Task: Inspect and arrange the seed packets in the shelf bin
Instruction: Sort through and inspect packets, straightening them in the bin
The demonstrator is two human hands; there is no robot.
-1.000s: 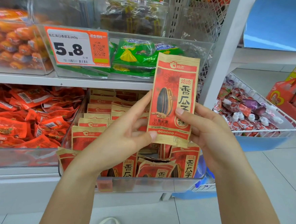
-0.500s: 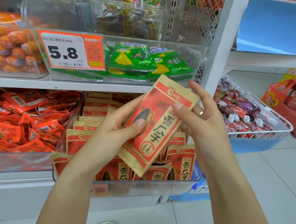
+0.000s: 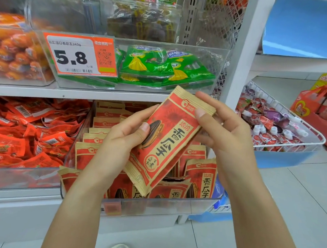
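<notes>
Head view: I see my left hand [image 3: 123, 134] and right hand [image 3: 224, 132] gripping one red-and-tan paper seed packet [image 3: 167, 139], fingers curled round its edges, tilted above the clear plastic shelf bin [image 3: 153, 206]. My hands hide several red-and-tan packets standing in the bin [image 3: 201, 177]. Grey shelf [image 3: 45, 92] above; pale tiled floor [image 3: 298, 201] at right.

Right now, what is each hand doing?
Left hand: grips the seed packet, thumb on its front.
Right hand: pinches the packet's top right corner.
</notes>
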